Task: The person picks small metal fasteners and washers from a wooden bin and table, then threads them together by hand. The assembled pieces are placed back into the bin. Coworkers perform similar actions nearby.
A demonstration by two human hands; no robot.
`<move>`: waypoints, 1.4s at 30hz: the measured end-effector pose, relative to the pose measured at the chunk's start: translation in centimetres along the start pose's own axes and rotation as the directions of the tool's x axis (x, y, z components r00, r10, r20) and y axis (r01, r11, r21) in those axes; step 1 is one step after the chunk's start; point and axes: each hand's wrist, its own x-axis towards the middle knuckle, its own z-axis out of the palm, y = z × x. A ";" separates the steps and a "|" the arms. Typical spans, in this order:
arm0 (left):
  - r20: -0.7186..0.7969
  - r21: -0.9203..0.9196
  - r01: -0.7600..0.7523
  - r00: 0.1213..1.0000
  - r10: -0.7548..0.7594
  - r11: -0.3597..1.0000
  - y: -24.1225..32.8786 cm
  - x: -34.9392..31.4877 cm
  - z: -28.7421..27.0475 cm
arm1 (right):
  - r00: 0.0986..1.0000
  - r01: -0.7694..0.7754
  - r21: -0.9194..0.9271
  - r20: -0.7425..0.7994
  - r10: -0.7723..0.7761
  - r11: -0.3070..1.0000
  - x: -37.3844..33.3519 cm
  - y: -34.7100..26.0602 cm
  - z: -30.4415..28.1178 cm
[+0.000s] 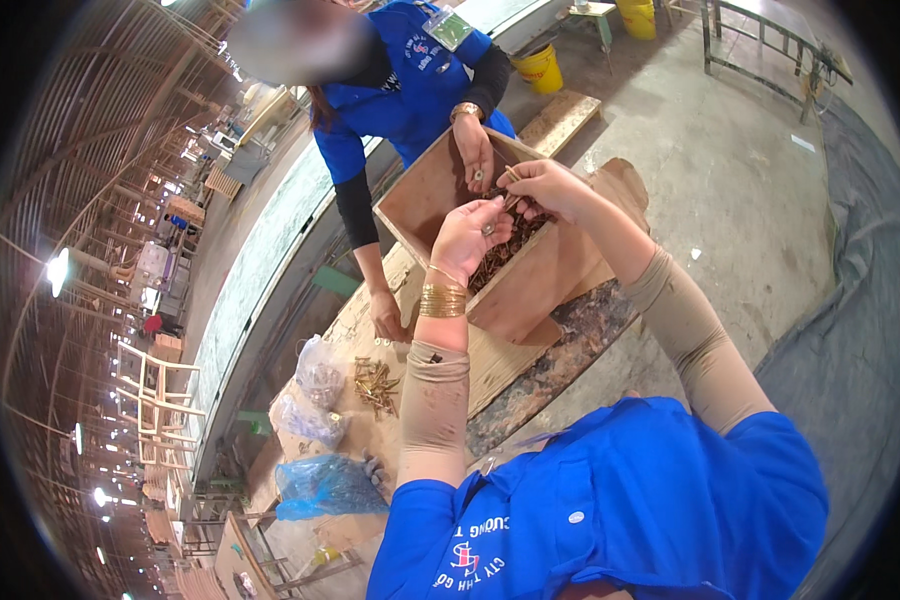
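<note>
Over the open wooden box (530, 297), both my hands work close together. My left hand (460, 240) is palm up with curled fingers around a small round metal piece (488, 230), which looks like a washer or nut. Thin brass-coloured bolts (511, 176) are pinched in my right hand (552, 190), just above the left fingertips. Beneath lies a heap of dark, coppery bolts (500, 258), partly hidden by my hands. Across the box, a co-worker's hand (473, 148) holds another small ring-shaped piece (478, 175).
The co-worker's other hand (385, 314) touches the wooden tabletop (440, 365) beside small pale rings. Nearby lie loose brass bolts (375, 386), clear plastic bags (318, 385) and a blue bag (328, 488). A low wooden bench (562, 120) and yellow bucket (540, 70) stand behind the box.
</note>
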 end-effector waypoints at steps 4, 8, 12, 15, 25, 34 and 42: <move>-0.105 0.177 0.014 0.995 0.004 0.984 -0.2 0.4 0.4 | 0.999 0.050 -0.056 0.002 -0.050 0.997 0.2 0.4 -0.1; -0.120 -0.067 -0.033 0.992 0.025 0.997 0.3 0.5 0.1 | 0.993 0.099 0.229 -0.088 -0.081 0.968 0.6 0.8 -0.4; -0.061 -0.243 -0.044 0.998 0.030 0.969 0.6 1.1 0.9 | 0.991 0.088 0.397 -0.126 -0.040 0.914 -0.5 0.0 -0.1; -0.030 -0.244 -0.042 0.999 0.035 0.969 0.4 1.0 1.5 | 0.995 0.101 0.358 -0.044 -0.092 0.928 -0.9 0.2 0.5; -0.041 -0.282 -0.080 0.997 0.071 0.956 -0.6 0.9 2.1 | 0.994 0.104 0.538 -0.071 -0.078 0.836 -0.9 0.4 -0.3; -0.082 -0.349 -0.133 0.990 0.111 0.928 -2.5 0.1 -1.4 | 0.992 0.126 0.349 -0.042 -0.118 0.929 -0.6 0.6 0.5; -0.170 -0.177 -0.139 0.980 0.108 0.974 -2.1 -0.5 -0.4 | 1.000 -0.015 0.236 0.018 0.011 0.972 -0.4 -0.4 0.5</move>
